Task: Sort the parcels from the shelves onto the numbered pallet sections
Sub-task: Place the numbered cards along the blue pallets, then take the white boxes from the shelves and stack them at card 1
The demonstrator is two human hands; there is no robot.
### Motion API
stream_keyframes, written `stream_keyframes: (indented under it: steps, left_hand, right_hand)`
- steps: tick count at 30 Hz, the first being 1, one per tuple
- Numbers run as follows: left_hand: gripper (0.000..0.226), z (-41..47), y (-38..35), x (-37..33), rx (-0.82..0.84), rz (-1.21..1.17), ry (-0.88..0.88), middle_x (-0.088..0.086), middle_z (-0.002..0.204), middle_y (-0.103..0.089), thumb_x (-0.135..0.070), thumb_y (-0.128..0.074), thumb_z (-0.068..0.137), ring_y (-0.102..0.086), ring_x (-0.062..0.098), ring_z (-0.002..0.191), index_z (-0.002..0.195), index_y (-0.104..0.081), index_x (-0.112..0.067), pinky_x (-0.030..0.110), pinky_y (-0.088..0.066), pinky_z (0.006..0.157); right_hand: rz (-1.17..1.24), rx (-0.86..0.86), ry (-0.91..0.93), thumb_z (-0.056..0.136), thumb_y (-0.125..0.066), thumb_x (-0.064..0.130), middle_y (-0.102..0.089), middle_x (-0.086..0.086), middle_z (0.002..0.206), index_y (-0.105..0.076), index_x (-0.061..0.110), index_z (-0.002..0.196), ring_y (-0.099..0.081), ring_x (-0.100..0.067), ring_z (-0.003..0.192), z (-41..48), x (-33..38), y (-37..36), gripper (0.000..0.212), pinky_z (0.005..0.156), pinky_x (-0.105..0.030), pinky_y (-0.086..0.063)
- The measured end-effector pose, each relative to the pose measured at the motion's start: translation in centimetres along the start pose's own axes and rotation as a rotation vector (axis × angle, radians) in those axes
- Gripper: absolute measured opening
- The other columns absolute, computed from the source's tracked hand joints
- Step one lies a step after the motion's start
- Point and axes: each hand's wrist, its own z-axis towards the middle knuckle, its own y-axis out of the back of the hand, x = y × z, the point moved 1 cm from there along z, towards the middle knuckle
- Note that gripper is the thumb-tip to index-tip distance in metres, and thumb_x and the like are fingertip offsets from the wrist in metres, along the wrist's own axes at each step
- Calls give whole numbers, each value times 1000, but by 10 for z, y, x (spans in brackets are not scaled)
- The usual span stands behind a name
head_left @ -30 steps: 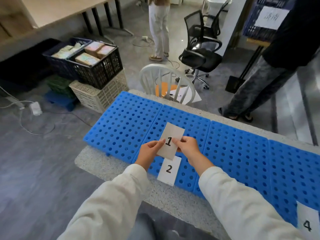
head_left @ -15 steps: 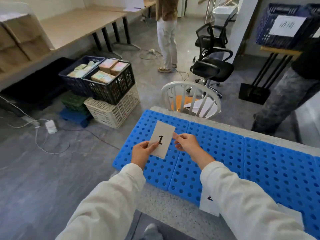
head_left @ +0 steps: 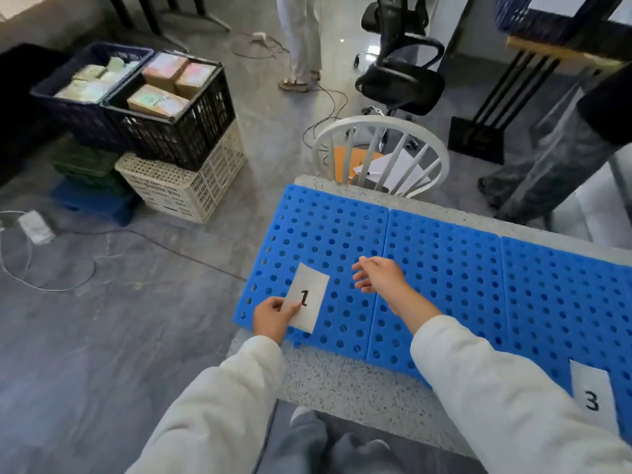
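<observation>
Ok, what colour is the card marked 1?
White card with a black numeral, pinched by the left hand; head view.

Over the blue pallet (head_left: 444, 254), open room lies across its bare middle and far panels, bounded by the card marked 1 (head_left: 309, 297) at its near left corner, the card marked 3 (head_left: 591, 391) at its near right, and the white chair (head_left: 376, 122) standing just beyond its far edge.
</observation>
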Motion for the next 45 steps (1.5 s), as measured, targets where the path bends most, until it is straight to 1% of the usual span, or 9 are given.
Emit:
stream_keyframes:
  steps: [8, 11, 13, 19, 22, 28, 34, 38, 45]
  left_hand:
    - [16, -2, -8, 19, -44, 51, 35, 9, 92, -67, -15, -72, 83, -61, 17, 77, 91, -65, -3, 20, -43, 58]
    - [17, -1, -7, 19, -79, 124, 93, 5, 93, -67, -25, -71, 84, -62, 25, 89, 89, -63, -11, 39, -50, 83]
    - [20, -3, -5, 18, -102, 307, 122, 2, 99, -64, -37, -70, 82, -55, 28, 105, 86, -61, -20, 47, -41, 96]
    - [57, -10, 2, -10, -215, 671, 157, 10, 128, -45, -52, -75, 72, -35, 32, 124, 112, -54, -18, 45, -28, 102]
    - [45, -9, -3, -41, -156, 757, -143, 6, 127, -49, -44, -63, 86, -41, 27, 122, 119, -52, -15, 41, -30, 102]
    - [42, -36, -55, -149, 66, 914, -752, 1, 132, -53, -37, -52, 95, -53, 22, 115, 131, -50, -15, 36, -43, 98]
    - [45, -132, -148, -262, 229, 976, -1280, 3, 135, -53, -39, -49, 95, -50, 26, 122, 133, -50, -14, 38, -39, 102]
    - [44, -219, -217, -322, 285, 1002, -1694, 4, 137, -53, -39, -50, 93, -46, 23, 128, 128, -55, -13, 35, -31, 109]
    - [46, -407, -325, -366, 453, 830, -1908, 5, 130, -56, -43, -45, 95, -51, 25, 122, 128, -55, -11, 37, -39, 101]
  right_hand:
    - [-25, -28, -50, 102, -44, 29, -66, -6, 80, -66, 5, 98, -62, -16, 65, -4, -23, -5, 33, 59, -23, -52]
    - [-25, -24, -56, 102, -43, 30, -67, -5, 81, -67, 7, 98, -64, -16, 68, -8, -29, -6, 33, 63, -24, -53]
    - [-14, -24, -59, 102, -43, 30, -67, -6, 81, -66, 8, 97, -64, -16, 68, -11, -31, -6, 32, 64, -25, -54]
    - [-17, -61, -39, 102, -44, 28, -67, -6, 80, -66, 8, 97, -63, -15, 67, -17, -29, 3, 31, 63, -24, -54]
    - [-73, -84, 10, 102, -43, 28, -68, -7, 88, -66, 8, 98, -61, -14, 73, -21, -23, 15, 31, 75, -32, -56]
    - [-315, -188, 151, 99, -44, 32, -60, 2, 113, -60, 19, 111, -57, -11, 81, -52, -4, 75, 23, 58, -25, -46]
    - [-397, -513, 281, 99, -46, 31, -42, 0, 146, -45, 20, 141, -56, -23, 115, -122, 35, 206, 44, 85, -34, -50]
    - [-665, -784, 308, 100, -44, 35, -29, -3, 156, -33, 14, 149, -30, -21, 142, -203, 32, 315, 54, 115, -38, -27]
    - [-715, -1100, 40, 99, -39, 41, -28, -8, 156, -27, 11, 151, -33, -30, 139, -367, -36, 468, 61, 112, -41, -31]
